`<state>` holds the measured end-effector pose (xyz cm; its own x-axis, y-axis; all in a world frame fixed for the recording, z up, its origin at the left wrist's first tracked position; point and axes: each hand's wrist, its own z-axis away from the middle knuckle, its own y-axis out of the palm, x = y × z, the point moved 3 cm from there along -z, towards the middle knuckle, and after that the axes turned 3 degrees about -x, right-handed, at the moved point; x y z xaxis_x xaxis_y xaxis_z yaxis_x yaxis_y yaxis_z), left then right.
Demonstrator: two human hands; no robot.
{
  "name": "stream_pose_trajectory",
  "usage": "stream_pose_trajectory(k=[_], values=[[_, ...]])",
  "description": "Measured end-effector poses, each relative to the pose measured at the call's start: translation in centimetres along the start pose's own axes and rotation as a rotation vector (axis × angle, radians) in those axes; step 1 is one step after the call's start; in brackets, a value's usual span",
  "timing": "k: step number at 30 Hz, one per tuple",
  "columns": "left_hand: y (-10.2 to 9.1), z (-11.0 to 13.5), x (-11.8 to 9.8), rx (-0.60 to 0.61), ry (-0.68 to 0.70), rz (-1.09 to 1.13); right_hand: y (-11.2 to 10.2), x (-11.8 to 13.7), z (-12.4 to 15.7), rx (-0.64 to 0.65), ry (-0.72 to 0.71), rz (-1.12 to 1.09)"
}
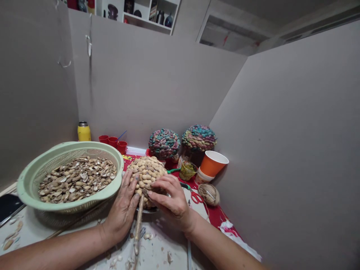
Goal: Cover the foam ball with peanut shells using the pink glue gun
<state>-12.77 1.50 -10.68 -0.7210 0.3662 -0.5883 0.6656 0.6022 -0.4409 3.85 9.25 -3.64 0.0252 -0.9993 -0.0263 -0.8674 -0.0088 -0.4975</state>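
A dome (147,170) covered in rows of tan peanut shells sits in the middle of the table. My left hand (123,206) lies along its left side, fingers stretched and the palm resting against it. On the right, my right hand (170,197) has its thumb and fingertips pinched at a darker peanut shell on the dome's near side. A tan stick-like piece (137,227) reaches from the dome's front toward me. Beneath the dome a dark rim shows a little; the rest of its support is hidden.
A green colander (25,187) full of shell halves stands left. Behind are a yellow bottle (84,132), red cups (122,147), and two multicoloured domes (164,143). To the right lie an orange paper cup (210,165), red-handled scissors (196,197) and a twine ball (209,195). Grey panels surround the table.
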Motion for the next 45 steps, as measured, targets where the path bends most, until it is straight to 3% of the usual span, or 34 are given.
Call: stream_pose_trajectory(k=[8,13,18,24,30,35,45], values=[[-0.2,-0.1,0.2,0.018,-0.025,0.031,-0.2,0.4,-0.4,0.022,-0.021,0.062],[-0.7,-0.4,0.4,0.040,-0.011,0.046,-3.0,1.8,-0.7,-0.012,0.022,0.125],[-1.3,-1.0,-0.5,0.049,0.001,0.076,-6.1,3.6,0.9,-0.073,0.116,0.234],[-1.4,-1.6,0.4,0.076,0.099,0.053,-7.4,5.0,2.5,-0.034,0.254,0.388],[-1.7,-1.7,1.1,0.085,0.049,0.071,-6.9,4.7,2.6,-0.100,0.434,0.337],[-2.0,-1.1,0.9,0.020,0.071,0.112,-5.4,4.1,2.7,-0.182,0.570,0.212],[-1.7,-0.3,1.1,0.000,0.065,0.120,-1.2,1.1,2.4,-0.059,0.804,-0.017]])
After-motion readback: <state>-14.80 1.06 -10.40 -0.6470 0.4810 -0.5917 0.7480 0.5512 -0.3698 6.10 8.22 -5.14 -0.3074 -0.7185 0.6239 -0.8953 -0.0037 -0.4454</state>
